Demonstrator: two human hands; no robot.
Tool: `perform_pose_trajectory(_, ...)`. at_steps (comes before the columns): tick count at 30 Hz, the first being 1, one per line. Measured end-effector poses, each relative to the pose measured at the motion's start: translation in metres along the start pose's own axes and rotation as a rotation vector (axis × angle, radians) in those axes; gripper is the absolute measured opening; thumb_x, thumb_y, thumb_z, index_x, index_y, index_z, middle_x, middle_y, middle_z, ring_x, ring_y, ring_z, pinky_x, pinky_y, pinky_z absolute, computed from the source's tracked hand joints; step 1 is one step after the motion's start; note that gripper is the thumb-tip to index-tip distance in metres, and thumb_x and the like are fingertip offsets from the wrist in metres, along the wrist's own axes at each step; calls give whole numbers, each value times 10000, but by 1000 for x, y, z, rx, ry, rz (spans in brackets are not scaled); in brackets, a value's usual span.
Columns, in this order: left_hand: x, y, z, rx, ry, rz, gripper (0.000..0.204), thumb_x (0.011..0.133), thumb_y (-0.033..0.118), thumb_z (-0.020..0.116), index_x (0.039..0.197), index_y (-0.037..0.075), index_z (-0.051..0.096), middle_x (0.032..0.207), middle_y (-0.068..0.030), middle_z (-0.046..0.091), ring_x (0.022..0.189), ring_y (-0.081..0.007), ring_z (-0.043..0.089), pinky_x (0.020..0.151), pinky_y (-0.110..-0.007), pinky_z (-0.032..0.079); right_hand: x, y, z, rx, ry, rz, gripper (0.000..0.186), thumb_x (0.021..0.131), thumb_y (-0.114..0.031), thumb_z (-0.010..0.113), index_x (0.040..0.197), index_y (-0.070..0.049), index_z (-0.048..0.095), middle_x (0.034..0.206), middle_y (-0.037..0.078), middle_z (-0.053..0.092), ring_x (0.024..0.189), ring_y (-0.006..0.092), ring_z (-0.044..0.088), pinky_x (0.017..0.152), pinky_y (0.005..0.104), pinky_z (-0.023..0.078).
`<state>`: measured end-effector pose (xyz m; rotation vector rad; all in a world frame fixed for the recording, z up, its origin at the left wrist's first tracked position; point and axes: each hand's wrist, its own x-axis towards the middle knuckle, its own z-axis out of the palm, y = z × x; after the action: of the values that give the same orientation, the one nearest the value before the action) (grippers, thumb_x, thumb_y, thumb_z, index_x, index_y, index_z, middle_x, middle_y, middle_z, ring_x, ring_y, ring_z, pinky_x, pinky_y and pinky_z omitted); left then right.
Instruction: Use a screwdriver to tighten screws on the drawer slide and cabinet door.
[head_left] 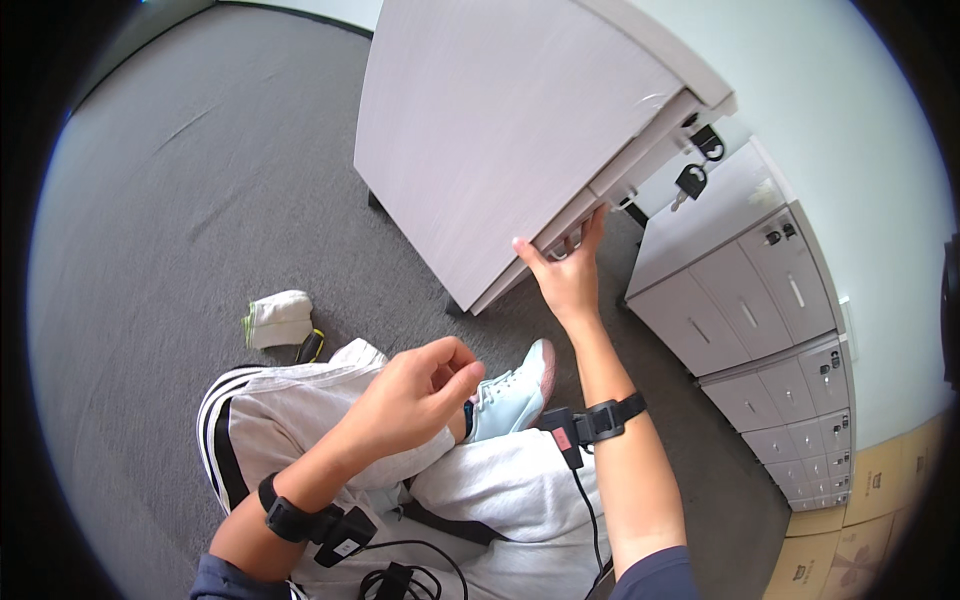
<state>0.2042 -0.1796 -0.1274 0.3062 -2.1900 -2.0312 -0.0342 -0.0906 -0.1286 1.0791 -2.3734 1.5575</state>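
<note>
A pale wood-grain drawer cabinet (500, 130) stands tilted in view ahead of me, its drawer fronts facing right. My right hand (570, 275) grips the edge of a lower drawer front (520, 268). Its thumb presses near the side panel, and its fingers curl around the front by a handle. From the top drawer's lock hang black-headed keys (691, 181). Over my lap, my left hand (415, 395) is loosely closed, with nothing visible in it and the cabinet out of its reach. A black strapped device (600, 422) is on my right wrist, and a similar one (315, 522) on my left.
More matching cabinets (740, 290) line the wall at right, keys in their locks. Cardboard boxes (880, 480) sit at lower right. On the grey carpet (200, 200) lie a whitish glove-like cloth (279, 319) and a yellow-black handled tool (311, 346). Black cables (400, 580) cross my lap.
</note>
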Motion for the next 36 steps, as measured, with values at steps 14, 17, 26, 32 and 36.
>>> perform_pose_trajectory(14, 27, -53, 13, -304, 156, -106, 215, 913, 180, 560, 927, -35, 570, 762, -41, 603, 690, -92, 573, 625, -235, 471, 79, 34, -62, 1104, 213, 645, 280, 925, -235, 512, 1103, -22, 474, 1108, 96, 509, 990, 232, 533, 826, 352, 451)
perform_pose_trajectory(17, 32, -53, 15, -273, 192, -53, 214, 914, 177, 558, 931, -36, 570, 752, -53, 610, 679, -94, 573, 617, -241, 471, 81, 32, -60, 1369, 202, 692, 257, 918, -245, 516, 1047, -24, 505, 996, 74, 530, 882, 202, 521, 822, 350, 440)
perform_pose_trajectory(26, 24, -43, 6, -198, 238, -57, 174, 939, 151, 529, 926, -22, 541, 758, -47, 583, 686, -94, 558, 626, -226, 469, 55, 53, -87, 1152, 291, 597, 317, 932, -316, 459, 1120, -73, 535, 1087, 49, 583, 1015, 199, 540, 838, 333, 434)
perform_pose_trajectory(32, 21, -40, 13, -199, 198, -48, 165, 936, 143, 538, 925, -21, 535, 760, -45, 581, 694, -92, 555, 628, -225, 468, 6, 50, -138, 1054, 339, 513, 298, 948, -220, 377, 1082, -34, 567, 991, 66, 636, 932, 200, 619, 808, 344, 514)
perform_pose_trajectory(36, 23, -42, 13, -170, 208, -7, 167, 928, 141, 546, 927, -26, 548, 728, -36, 581, 668, -81, 549, 600, -222, 451, -19, 40, -152, 977, 426, 423, 252, 937, -186, 387, 963, -48, 596, 860, 42, 631, 815, 152, 621, 716, 308, 520)
